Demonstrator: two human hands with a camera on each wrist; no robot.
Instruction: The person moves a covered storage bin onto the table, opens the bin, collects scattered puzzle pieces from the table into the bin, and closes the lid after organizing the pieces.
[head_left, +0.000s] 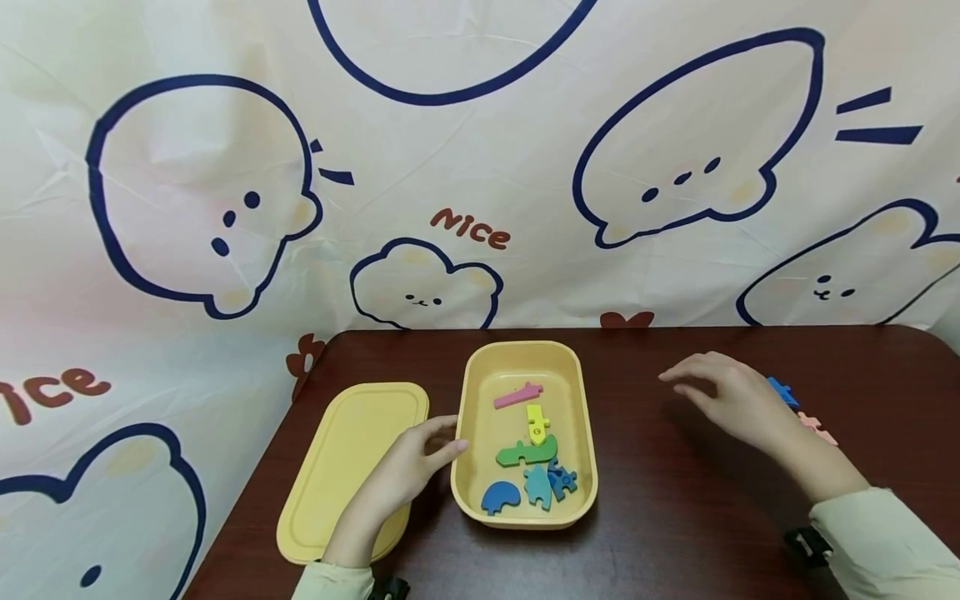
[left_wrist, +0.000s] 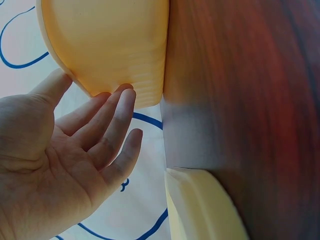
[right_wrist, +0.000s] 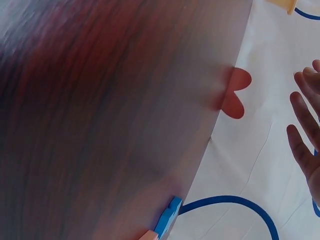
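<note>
A yellow plastic box (head_left: 590, 467) holds several puzzle pieces: a pink strip (head_left: 517, 396), a yellow piece (head_left: 537, 423), a green piece (head_left: 527, 452), a teal piece (head_left: 537, 486), a rounded blue piece (head_left: 500, 497) and a darker blue one (head_left: 561, 478). My left hand (head_left: 408, 460) holds the box's left side, thumb at the rim and fingers along the outer wall (left_wrist: 115, 45). My right hand (head_left: 731, 397) hovers over the table right of the box, fingers loosely extended, holding nothing. Close behind it lie a blue piece (head_left: 782, 392) and a salmon-pink piece (head_left: 817, 427), partly covered by the hand.
A yellow lid (head_left: 337, 467) lies flat left of the box, partly under my left forearm. Everything stands on a dark reddish-brown table (head_left: 660, 533). A white cloth (head_left: 540, 208) with blue cartoon outlines hangs behind and to the left of it.
</note>
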